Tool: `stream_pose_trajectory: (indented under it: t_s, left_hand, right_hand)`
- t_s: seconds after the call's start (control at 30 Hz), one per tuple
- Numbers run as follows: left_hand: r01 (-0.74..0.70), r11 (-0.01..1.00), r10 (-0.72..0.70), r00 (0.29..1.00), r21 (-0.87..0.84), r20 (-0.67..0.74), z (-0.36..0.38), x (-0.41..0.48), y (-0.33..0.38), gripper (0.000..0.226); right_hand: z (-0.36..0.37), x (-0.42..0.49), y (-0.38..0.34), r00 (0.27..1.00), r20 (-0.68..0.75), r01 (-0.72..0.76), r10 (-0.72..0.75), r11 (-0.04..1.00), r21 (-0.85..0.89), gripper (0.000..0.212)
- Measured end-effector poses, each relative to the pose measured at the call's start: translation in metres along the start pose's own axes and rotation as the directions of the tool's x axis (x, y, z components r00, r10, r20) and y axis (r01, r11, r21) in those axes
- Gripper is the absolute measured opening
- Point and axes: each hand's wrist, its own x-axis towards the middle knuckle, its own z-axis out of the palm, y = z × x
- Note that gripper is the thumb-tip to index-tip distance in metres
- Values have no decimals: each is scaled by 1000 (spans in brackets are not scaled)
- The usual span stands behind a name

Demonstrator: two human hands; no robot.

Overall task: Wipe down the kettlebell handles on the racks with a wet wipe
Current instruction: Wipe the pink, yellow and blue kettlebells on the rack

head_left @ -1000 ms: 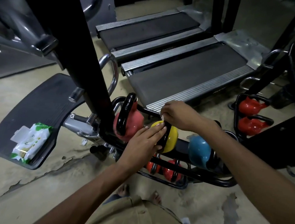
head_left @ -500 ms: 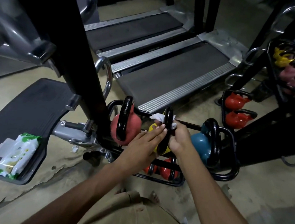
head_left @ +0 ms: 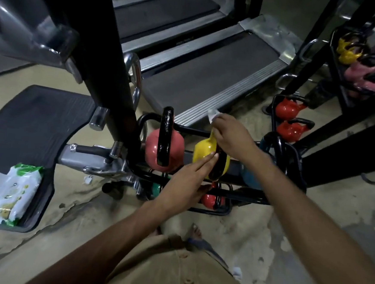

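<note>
Wiping the handle [head_left: 219, 166] of the yellow kettlebell [head_left: 203, 151] on the rack [head_left: 192, 130]: right hand [head_left: 230, 137] pinches the wipe [head_left: 213, 114] at its far end, left hand [head_left: 187, 180] presses flat-fingered on the kettlebell (steadying it, I judge); next, draw the wipe nearward along the handle

No text is legible; print on the wipes pack [head_left: 12, 193] and treadmill [head_left: 209, 76] blurs.

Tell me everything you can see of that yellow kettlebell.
The yellow kettlebell looks glossy, with a black handle. It sits on the black rack between the pink kettlebell and the blue kettlebell. The left hand lays straight fingers on it; the right hand, pinching a white wipe, covers the handle's top.
</note>
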Motion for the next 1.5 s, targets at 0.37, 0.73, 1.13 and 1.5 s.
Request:
stream_pose_trajectory:
  t_s: [0.37, 0.73, 1.13, 1.5]
  left_hand:
    - [-30, 998, 31, 999, -54, 7, -3, 1, -2, 84]
    - [-14, 1000, 14, 1000, -24, -12, -2, -1, 5, 79]
    - [220, 972, -225, 973, -79, -57, 23, -6, 26, 87]
    - [340, 929, -358, 926, -147, -121, 35, -10, 42, 91]
  right_hand:
    - [14, -74, -33, 841, -339, -258, 422, 862, 436, 19]
    - [32, -57, -25, 631, 560, -224, 537, -565, 794, 30]
    - [27, -57, -22, 920, -360, -27, 153, 943, 332, 25]
    - [10, -95, -13, 900, -327, -52, 289, 815, 577, 15]
